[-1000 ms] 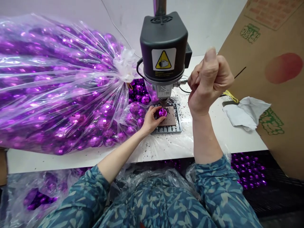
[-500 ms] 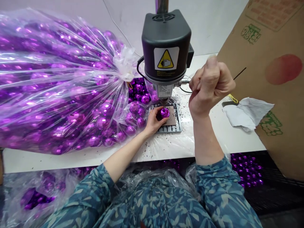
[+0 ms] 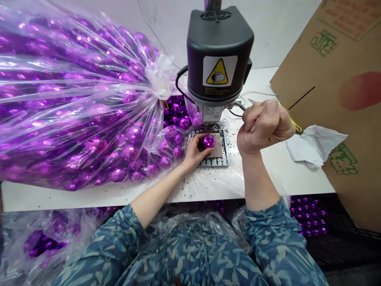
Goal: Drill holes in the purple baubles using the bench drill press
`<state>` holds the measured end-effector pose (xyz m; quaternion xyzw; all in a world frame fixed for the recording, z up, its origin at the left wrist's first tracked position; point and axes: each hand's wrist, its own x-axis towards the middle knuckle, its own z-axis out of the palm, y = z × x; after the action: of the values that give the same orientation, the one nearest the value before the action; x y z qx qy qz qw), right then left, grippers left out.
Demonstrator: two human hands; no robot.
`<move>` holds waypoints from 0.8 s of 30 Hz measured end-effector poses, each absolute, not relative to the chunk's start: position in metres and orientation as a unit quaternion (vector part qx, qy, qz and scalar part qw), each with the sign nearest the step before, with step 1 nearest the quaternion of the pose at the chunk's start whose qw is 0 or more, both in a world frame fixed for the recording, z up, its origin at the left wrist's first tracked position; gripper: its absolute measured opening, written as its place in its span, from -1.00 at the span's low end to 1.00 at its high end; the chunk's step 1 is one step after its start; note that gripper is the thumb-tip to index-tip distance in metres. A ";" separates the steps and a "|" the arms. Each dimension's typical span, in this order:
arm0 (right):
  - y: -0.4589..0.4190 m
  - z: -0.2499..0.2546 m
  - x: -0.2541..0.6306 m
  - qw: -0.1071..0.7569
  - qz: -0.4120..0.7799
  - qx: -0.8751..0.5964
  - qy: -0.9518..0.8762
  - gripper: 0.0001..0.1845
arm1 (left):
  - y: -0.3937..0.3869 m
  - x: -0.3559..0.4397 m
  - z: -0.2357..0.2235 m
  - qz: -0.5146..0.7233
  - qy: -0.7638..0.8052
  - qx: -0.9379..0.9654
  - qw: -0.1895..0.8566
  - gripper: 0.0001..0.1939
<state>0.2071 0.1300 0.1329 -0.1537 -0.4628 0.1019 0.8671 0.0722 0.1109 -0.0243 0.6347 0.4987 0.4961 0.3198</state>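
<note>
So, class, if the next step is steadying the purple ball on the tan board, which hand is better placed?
Probably the left: the left hand has thumb and finger at the purple ball on the tan board. The right hand is a raised fist beside the black machine, away from the ball.

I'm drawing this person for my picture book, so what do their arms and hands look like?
The left sleeve and right sleeve are dark blue-green with paler leaf shapes all over. Both stop well short of the wrists. The left hand and right hand wear no gloves. A thin ring may be on the left hand, but it's too small to be sure.
</note>
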 end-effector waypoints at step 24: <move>0.139 0.128 0.210 0.851 0.016 -0.211 -0.480 -0.28 | 0.116 0.073 -0.024 0.496 0.507 0.633 0.310 -0.43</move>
<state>0.2103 0.1387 0.1281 -0.2112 -0.4799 0.0162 0.8514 0.0729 0.1155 -0.0244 0.6329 0.5071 0.4960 0.3103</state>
